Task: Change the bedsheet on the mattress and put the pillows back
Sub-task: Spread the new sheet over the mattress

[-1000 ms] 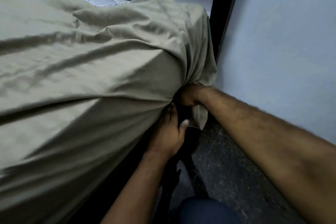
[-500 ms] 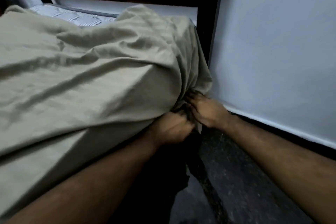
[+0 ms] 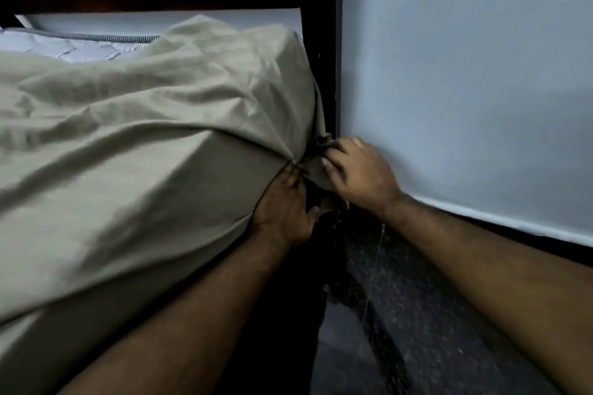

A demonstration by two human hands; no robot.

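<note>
A beige bedsheet is draped over the near corner of the mattress, wrinkled and bunched at the corner. A strip of the white quilted mattress shows bare at the far left. My left hand presses flat against the sheet at the mattress's lower corner, fingers pointing up. My right hand grips the gathered tail of the sheet beside the bed post. No pillows are in view.
A dark wooden bed frame with a post and crossbar stands behind the corner. A pale blue wall runs close on the right, with a dark skirting. A narrow strip of dark speckled floor lies between bed and wall.
Both hands have shifted up along the mattress corner. My left hand has gone from a fist to flat against the sheet, and my right hand has taken hold of the bunched sheet end.
</note>
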